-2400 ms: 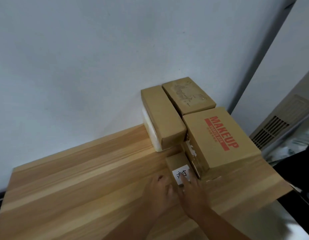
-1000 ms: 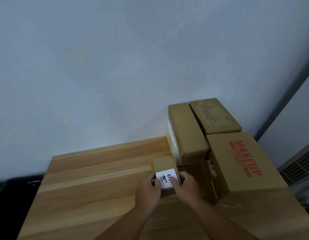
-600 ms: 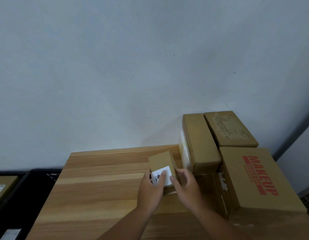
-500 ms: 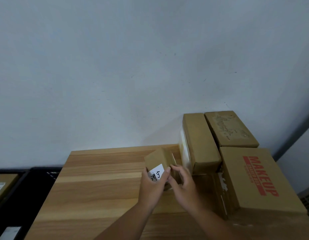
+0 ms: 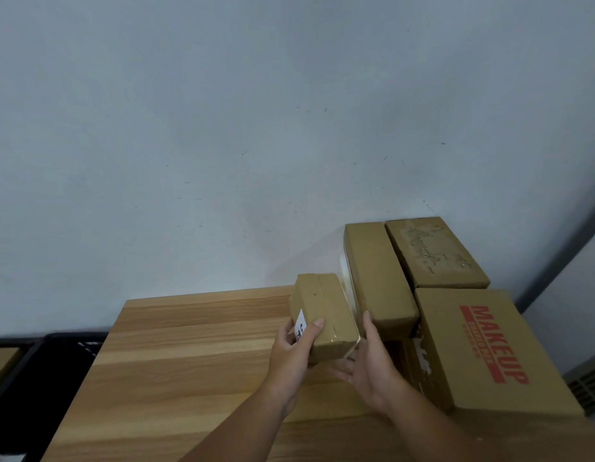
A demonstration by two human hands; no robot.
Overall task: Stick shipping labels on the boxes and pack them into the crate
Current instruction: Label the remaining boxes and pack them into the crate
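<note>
Cardboard box [image 5: 324,315], white label [image 5: 300,325] on its side, held between both hands [image 5: 326,356].

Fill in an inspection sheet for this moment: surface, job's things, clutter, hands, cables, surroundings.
Surface: wooden table, bare on its left part.
Job's things: small labelled box held above the table, white label on its left face; black crate left of the table, below its top; MAKEUP box and two plain cardboard boxes at the table's right.
Clutter: nothing seen.
Hands: left hand grips the small box over its label; right hand supports its right and lower side.
Cables: nothing seen.
Surroundings: pale wall; vent grille at far right.
</note>
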